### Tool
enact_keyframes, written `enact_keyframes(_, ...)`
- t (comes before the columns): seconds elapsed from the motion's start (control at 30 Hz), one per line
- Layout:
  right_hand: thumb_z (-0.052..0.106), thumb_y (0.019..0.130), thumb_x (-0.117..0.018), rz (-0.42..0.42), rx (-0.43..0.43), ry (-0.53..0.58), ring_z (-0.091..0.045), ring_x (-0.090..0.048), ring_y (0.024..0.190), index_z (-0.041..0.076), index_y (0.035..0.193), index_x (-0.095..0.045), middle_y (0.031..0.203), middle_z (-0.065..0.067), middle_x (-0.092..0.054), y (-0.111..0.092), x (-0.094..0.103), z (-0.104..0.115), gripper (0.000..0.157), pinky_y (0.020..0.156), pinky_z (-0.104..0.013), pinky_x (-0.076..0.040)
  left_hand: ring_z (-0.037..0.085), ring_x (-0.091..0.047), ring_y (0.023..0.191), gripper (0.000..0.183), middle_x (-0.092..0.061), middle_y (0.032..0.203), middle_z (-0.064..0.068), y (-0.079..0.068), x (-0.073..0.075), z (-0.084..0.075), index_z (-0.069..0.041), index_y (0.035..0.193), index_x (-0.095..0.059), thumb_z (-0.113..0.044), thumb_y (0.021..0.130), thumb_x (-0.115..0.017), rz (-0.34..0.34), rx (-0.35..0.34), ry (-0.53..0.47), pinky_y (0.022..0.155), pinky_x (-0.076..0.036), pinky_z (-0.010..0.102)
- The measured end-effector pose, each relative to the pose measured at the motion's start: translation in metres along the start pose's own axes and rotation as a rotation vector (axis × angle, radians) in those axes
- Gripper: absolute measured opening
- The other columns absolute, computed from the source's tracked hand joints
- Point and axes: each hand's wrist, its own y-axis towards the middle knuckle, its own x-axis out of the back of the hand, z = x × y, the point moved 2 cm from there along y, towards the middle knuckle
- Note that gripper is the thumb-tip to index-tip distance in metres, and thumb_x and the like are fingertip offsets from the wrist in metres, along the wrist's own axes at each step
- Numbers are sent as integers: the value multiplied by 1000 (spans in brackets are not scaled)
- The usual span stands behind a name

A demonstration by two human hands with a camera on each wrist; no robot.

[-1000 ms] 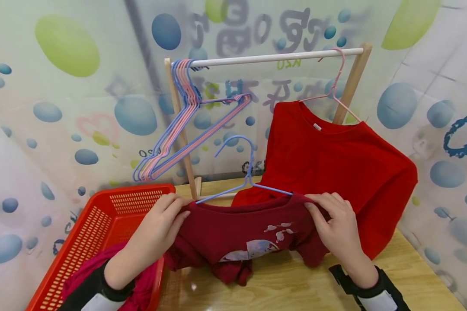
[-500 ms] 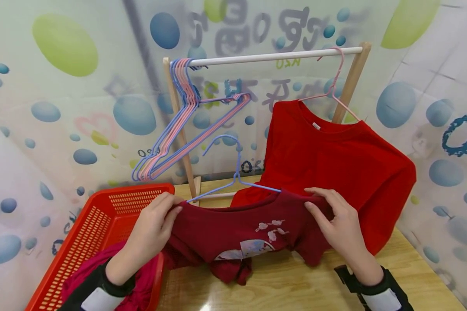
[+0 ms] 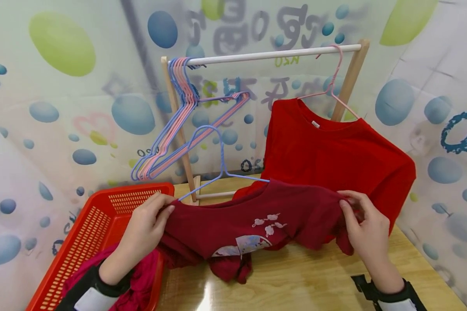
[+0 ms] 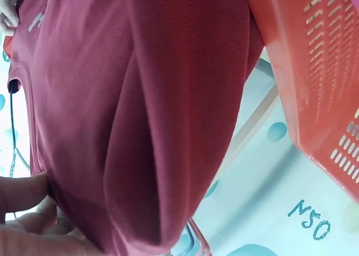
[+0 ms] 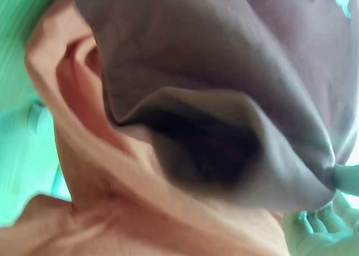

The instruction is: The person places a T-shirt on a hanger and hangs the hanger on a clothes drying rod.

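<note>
A maroon shirt point(image 3: 295, 207) with a pale print on its front is stretched between both hands over the table. The blue hanger point(image 3: 222, 155) sits inside its neck, hook standing up. My left hand point(image 3: 145, 222) pinches the shirt's left shoulder, close to the hanger's arm; the left wrist view shows thumb and fingers on the cloth point(image 4: 84, 115). At the right, my right hand point(image 3: 369, 229) pinches the sleeve near its end. The right wrist view, tinted in odd colours, shows the sleeve opening point(image 5: 202, 149) hanging loose beside the fingers.
A rack point(image 3: 272, 55) stands behind, with several blue and pink hangers point(image 3: 183, 108) at its left end. A red shirt point(image 3: 334, 160) hangs from a pink hanger point(image 3: 331, 86) on the right. The red basket point(image 3: 89, 220) at the left holds crimson cloth point(image 3: 140, 280).
My right hand has slid outward from the shirt's shoulder to the sleeve, pulling it straighter. The left hand, shirt and blue hanger have shifted slightly left, the hook rising a little.
</note>
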Motion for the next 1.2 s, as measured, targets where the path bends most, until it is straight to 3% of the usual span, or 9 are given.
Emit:
enact_keyframes(0.17, 7, 86, -68, -37, -60, -7, 13, -49, 69, 5, 101, -70, 86, 7, -65, 3, 7, -9, 15, 64, -7, -39, 4, -49, 73, 10, -57, 85, -8, -2, 0, -2, -9, 92, -65, -1, 89, -62, 1, 10, -4, 66, -41, 18)
enact_keyframes(0.4, 9, 86, -69, 39, -177, -113, 23, -43, 69, 5, 97, -72, 84, -10, -70, -1, 9, -13, 12, 63, -6, -38, 3, -50, 74, 11, -58, 85, -9, -3, 0, -4, -10, 91, -66, 0, 88, -62, -27, 18, -4, 67, -40, 15)
enact_keyframes(0.53, 14, 87, -69, 167, -168, -211, 0, -61, 70, 9, 98, -71, 84, -10, -70, 0, 10, -10, 13, 60, -10, -39, 3, -51, 75, 11, -58, 86, -9, -2, -1, -5, -10, 92, -65, 0, 87, -63, -11, 8, -2, 69, -41, 15)
enact_keyframes(0.63, 11, 87, -66, 267, -143, -237, -29, -65, 75, 11, 102, -69, 88, -9, -71, 4, 13, -5, 15, 61, -16, -40, 3, -51, 74, 11, -58, 86, -8, -1, -3, -7, -9, 93, -65, 0, 87, -64, -4, -2, 0, 68, -41, 15)
enact_keyframes(0.73, 6, 91, -56, 294, -111, -191, -19, -58, 68, 13, 112, -66, 101, -8, -70, 10, 17, 7, 25, 57, -18, -37, 3, -49, 73, 11, -56, 84, -8, -1, -4, -11, -8, 92, -65, 1, 87, -64, -2, -18, 1, 65, -41, 16)
enact_keyframes(0.87, 12, 95, -54, 323, -42, -92, -8, -55, 81, 21, 131, -57, 116, -2, -65, 20, 21, 33, 37, 67, -14, -39, 2, -48, 71, 10, -55, 83, -7, 1, -5, -15, -8, 92, -66, 1, 87, -64, -3, -33, -4, 63, -40, 16)
enact_keyframes(0.97, 22, 93, -62, 398, 48, -67, -11, -56, 103, 24, 137, -51, 118, 3, -63, 24, 16, 48, 46, 84, -16, -40, 2, -47, 70, 10, -54, 82, -8, 3, -6, -17, -8, 91, -66, 1, 87, -63, -10, -40, -12, 62, -39, 16)
enact_keyframes(1.03, 24, 89, -67, 441, 115, -74, -14, -58, 100, 23, 134, -54, 115, 3, -64, 25, 10, 53, 46, 82, -20, -45, 2, -47, 71, 10, -54, 83, -9, 4, -8, -17, -8, 92, -65, 1, 88, -63, -8, -49, -18, 62, -40, 16)
enact_keyframes(1.2, 14, 85, -70, 484, 199, -78, -7, -61, 86, 19, 111, -68, 101, 10, -67, 25, -4, 54, 27, 76, -21, -50, 2, -49, 74, 11, -54, 86, -8, 5, -12, -18, -9, 93, -64, 0, 87, -63, -5, -87, -23, 64, -41, 15)
